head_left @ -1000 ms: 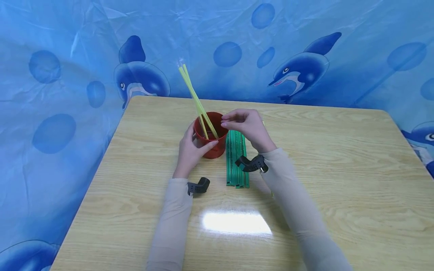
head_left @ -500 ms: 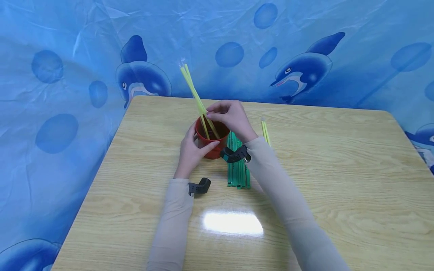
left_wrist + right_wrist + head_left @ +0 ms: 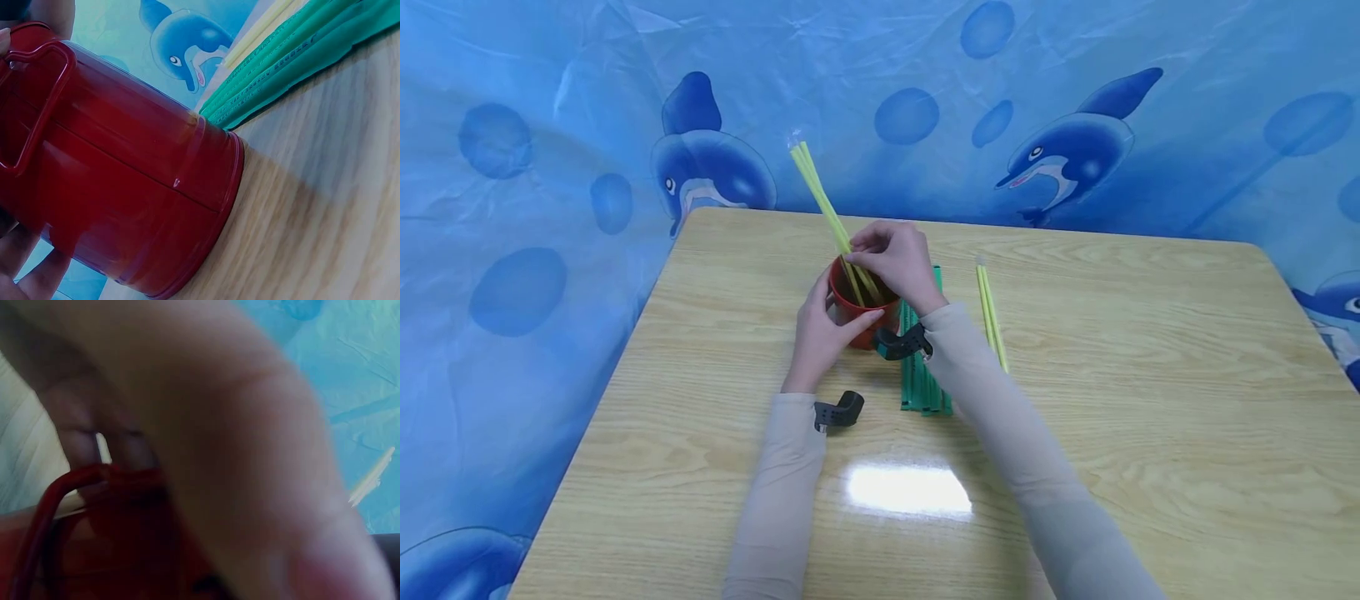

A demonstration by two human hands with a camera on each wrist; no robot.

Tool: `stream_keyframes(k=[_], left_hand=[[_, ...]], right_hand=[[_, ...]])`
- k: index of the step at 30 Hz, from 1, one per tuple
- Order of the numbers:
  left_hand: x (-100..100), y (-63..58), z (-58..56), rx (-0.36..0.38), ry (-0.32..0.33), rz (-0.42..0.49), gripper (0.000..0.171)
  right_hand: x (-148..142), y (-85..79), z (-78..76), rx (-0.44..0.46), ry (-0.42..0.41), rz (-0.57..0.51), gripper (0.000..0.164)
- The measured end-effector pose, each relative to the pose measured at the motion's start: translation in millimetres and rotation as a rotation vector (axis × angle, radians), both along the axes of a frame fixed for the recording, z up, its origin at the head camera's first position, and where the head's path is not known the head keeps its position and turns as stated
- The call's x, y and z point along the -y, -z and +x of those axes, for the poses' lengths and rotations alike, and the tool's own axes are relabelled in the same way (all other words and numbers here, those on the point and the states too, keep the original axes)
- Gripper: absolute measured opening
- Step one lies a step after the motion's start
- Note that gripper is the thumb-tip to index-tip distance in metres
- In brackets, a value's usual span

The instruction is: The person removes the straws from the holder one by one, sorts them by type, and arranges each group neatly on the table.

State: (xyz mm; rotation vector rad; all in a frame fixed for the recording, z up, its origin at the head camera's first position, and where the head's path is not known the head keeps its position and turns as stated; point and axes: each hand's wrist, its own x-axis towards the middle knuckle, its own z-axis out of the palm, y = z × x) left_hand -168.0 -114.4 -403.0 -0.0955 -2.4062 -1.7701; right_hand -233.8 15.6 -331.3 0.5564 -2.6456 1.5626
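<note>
A red mug with a wire-like handle stands on the wooden table, its opening facing up. My left hand grips it from the left, thumb along the near side; the left wrist view shows the mug's wall and base on the tabletop. Several thin yellow sticks, with clear wrapping at their tips, lean leftward out of the mug. Above its rim, my right hand pinches these sticks with thumb and fingers. In the right wrist view the thumb covers the pinch point.
Several flat green packets lie side by side right of the mug, partly under my right wrist. Farther right lie a few yellow sticks. A blue dolphin-print sheet hangs behind the table.
My right hand has moved left from the mug's right rim to the yellow sticks and now pinches them. The loose sticks on the right have come into sight. My left hand stays on the mug.
</note>
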Motion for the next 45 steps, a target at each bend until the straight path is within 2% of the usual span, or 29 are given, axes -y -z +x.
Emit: stream_keyframes(k=[8,21,31,40,45], left_hand=[[0,0.3,1.3,-0.003,0.002,-0.018,0.082],[0,-1.4,3.7,-0.002,0.003,0.004,0.085],[-1,-2.2,3.7,0.003,0.007,0.011,0.083],[-6,2.0,3.6,0.023,0.016,0.024,0.085],[-1,-0.3,2.7,-0.003,-0.004,0.024,0.084]], right_hand=[[3,2.3,2.3,-0.047,-0.017,0.099,0.014],[3,5.0,5.8,-0.094,-0.027,0.131,0.013],[-8,9.2,8.8,-0.15,-0.07,-0.083,0.012],[-24,6.7,15.5,-0.105,-0.036,-0.212,0.017],[-25,2.2,14.6,-0.111,-0.041,-0.276,0.018]])
